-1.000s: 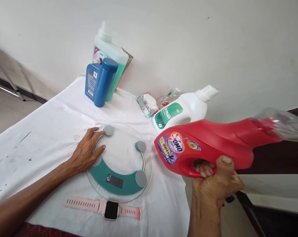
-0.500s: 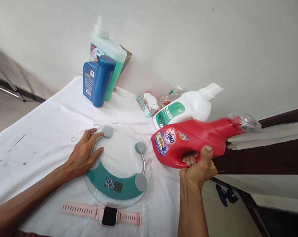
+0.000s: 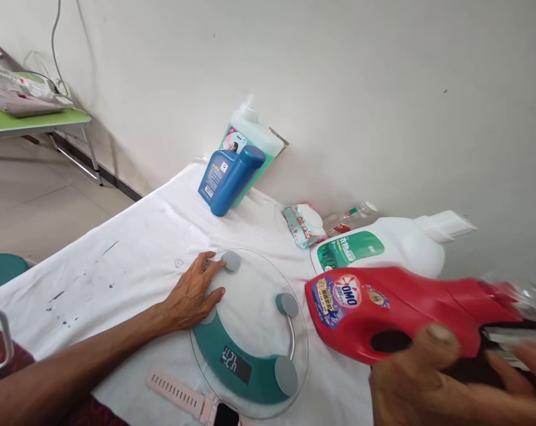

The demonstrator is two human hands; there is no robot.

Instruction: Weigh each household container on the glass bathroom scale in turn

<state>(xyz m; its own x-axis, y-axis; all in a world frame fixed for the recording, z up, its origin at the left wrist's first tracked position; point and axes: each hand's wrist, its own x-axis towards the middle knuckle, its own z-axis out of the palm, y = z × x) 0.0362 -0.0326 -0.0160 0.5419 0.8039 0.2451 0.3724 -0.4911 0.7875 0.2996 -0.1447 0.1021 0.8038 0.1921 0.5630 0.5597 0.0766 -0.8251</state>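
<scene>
My left hand (image 3: 192, 296) rests with spread fingers on the left rim of a round glass bathroom scale (image 3: 236, 355), whose small display is lit. My right hand (image 3: 454, 378), blurred, is at the lower right with thumb and fingers apart and nothing between them. Just beyond it a red OMO detergent bottle (image 3: 396, 302) stands on the table, its handle hole free of fingers and clear plastic over its cap. A white detergent bottle (image 3: 410, 239) with a green label is behind the red one. A pink-strapped smartwatch (image 3: 226, 414) lies below the scale, cut off by the frame.
A blue bottle (image 3: 232, 180) and a large bottle of green liquid (image 3: 265, 154) stand at the table's far corner. A wipes pack (image 3: 304, 225) and a clear bottle (image 3: 350, 219) lie by the wall. A green table (image 3: 37, 121) is at far left.
My right hand has let go of the red bottle's handle and moved down and right. The view has swung left, while my left hand stays on the scale.
</scene>
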